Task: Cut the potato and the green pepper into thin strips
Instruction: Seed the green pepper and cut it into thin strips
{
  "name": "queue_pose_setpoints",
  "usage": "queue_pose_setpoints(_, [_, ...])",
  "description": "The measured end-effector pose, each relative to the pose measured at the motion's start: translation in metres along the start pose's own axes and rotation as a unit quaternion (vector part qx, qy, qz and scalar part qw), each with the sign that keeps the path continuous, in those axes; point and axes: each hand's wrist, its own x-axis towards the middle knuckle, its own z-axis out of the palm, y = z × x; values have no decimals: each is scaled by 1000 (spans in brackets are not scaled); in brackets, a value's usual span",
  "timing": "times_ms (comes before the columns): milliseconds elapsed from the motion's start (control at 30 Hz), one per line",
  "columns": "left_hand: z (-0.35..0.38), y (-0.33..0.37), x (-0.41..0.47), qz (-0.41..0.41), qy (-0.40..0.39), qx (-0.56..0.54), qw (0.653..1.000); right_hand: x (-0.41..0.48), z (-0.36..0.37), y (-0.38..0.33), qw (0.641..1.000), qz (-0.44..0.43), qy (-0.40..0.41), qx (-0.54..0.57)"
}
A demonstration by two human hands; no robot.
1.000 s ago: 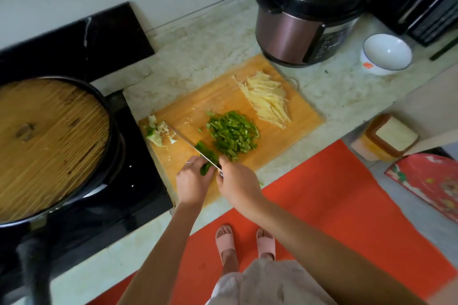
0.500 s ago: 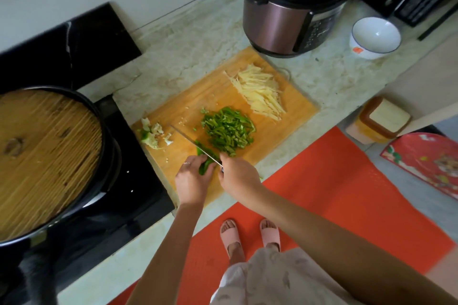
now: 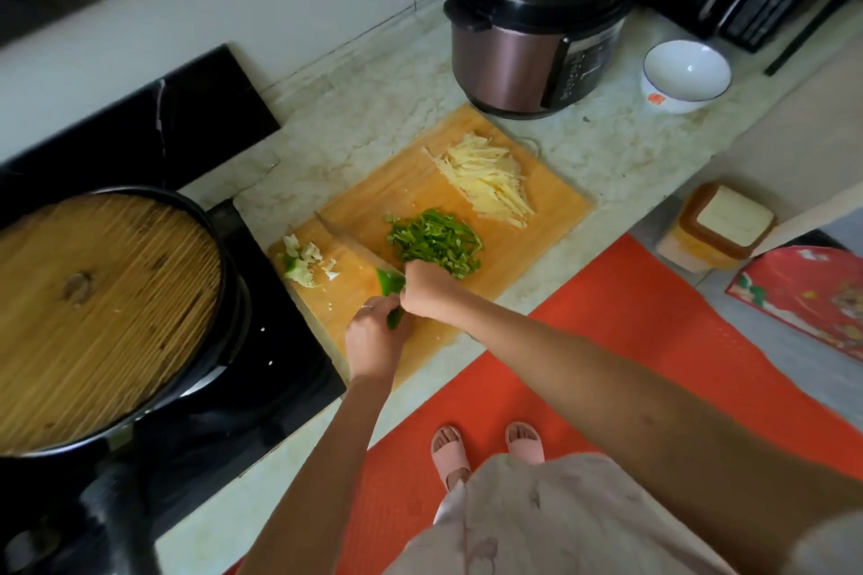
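Two hands are working at the near end of the rectangular orange wooden cutting board. The left hand is pinning the uncut piece of bright green pepper to the board, fingers curled down onto it. The right hand is gripping the handle of the long steel kitchen knife with its fingers wrapped fully closed; the blade is angling away toward the pale pepper trimmings. The heap of thin green pepper strips is lying mid-board, and the heap of pale yellow potato strips is lying at the far corner, apart from it.

Risks, as judged:
- The uncut piece is getting short, so the left fingertips are sitting just beside the cutting line. A slip on the glossy skin could be bringing the edge onto them.
- Cutting is happening close to the board's near edge, so strips could be dropping to the counter or the red floor mat.
- Hurried strokes could be leaving the last strips too thick.

Against half a second ago, the right hand is now sitting farther up the board than the left, where the two were level. Both heaps are lying as before.
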Motion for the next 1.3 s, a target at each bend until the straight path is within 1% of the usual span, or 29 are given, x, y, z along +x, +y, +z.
queue_pose_setpoints(33, [-3, 4, 2, -5, -8, 12, 1000, 2, -5, -5, 1000, -5, 5, -4])
queue_pose_setpoints(133, [-10, 17, 8, -70, -51, 51, 995, 1, 0, -13, 999, -18, 26, -39])
queue_pose_setpoints(200, [-14, 19, 7, -64, -65, 68, 993, -3, 4, -8, 998, -21, 27, -46])
queue_pose_setpoints(233, [-15, 18, 5, -47, -67, 62, 995, -3, 4, -4, 999, -21, 24, -36])
queue_pose_setpoints(300, [-16, 14, 0, -12, -55, 41, 998, -4, -5, 6, 999, -34, 27, -21])
queue_pose_setpoints(333, [-14, 13, 0, -7, -49, 37, 998, -6, -13, 12, 998, -46, 34, -11])
queue_pose_setpoints(433, [-8, 11, -11, -16, -48, 11, 999, -18, -26, 26, 996, -76, 57, 2])
queue_pose_setpoints(567, [-4, 11, -11, -30, -24, -15, 999, -41, -16, 29, 995, -89, 38, 38])
queue_pose_setpoints(633, [-5, 15, -6, -33, -19, -23, 999, -47, -5, 30, 995, -85, 50, 34])
queue_pose_setpoints(733, [-5, 17, -5, -42, -11, -36, 998, -52, 6, 28, 994, -71, 85, 1])
queue_pose_setpoints(833, [-7, 16, -5, -57, -1, -34, 998, -54, 16, 21, 992, -62, 104, -29])
queue_pose_setpoints(933, [-10, 19, -3, -70, -4, -34, 997, -58, 30, 16, 986, -54, 130, -86])
queue_pose_setpoints(1033, [-13, 18, -3, -90, -13, -46, 995, -63, 44, 14, 981, -34, 132, -141])
queue_pose_setpoints(1100, [-13, 16, -2, -98, -18, -47, 994, -63, 50, 13, 983, -15, 119, -136])
queue_pose_setpoints(1300, [-11, 12, 4, -82, -11, -45, 995, -53, 44, 8, 995, 23, 87, -39])
